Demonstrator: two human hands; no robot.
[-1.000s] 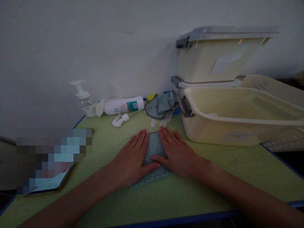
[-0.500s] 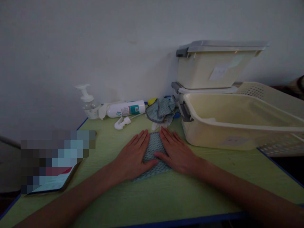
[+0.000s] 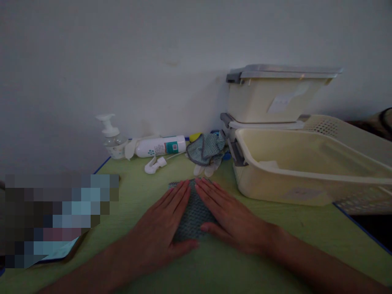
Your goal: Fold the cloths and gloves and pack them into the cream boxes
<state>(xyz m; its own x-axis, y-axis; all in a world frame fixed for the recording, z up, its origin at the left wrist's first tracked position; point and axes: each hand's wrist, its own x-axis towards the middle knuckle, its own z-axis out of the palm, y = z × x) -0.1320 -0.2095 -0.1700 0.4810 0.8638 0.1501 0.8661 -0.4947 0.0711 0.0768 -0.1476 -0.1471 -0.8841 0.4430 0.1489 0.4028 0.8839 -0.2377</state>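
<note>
A grey-blue textured cloth [image 3: 196,216] with a dark edge lies flat on the green table [image 3: 134,196]. My left hand [image 3: 167,220] rests flat over its left side, palm down, fingers stretched forward and thumb out. Over the right side lies my right hand [image 3: 228,216], also flat, its thumb pointing left across the fabric. Both sets of fingertips sit near the cloth's far edge, and the middle of the cloth shows between them. The parts beneath my palms are hidden.
Toward the wall are a pump bottle [image 3: 113,141], a white bottle on its side [image 3: 161,147], a white spray head [image 3: 155,164] and a crumpled cloth [image 3: 206,149]. An open cream bin [image 3: 284,188] and a lidded box [image 3: 272,98] stand at right; a pixelated device [image 3: 61,232] at left.
Both hands have drawn back toward me across the cloth, staying flat. More of the cloth's far edge shows at left. The view has tilted up slightly.
</note>
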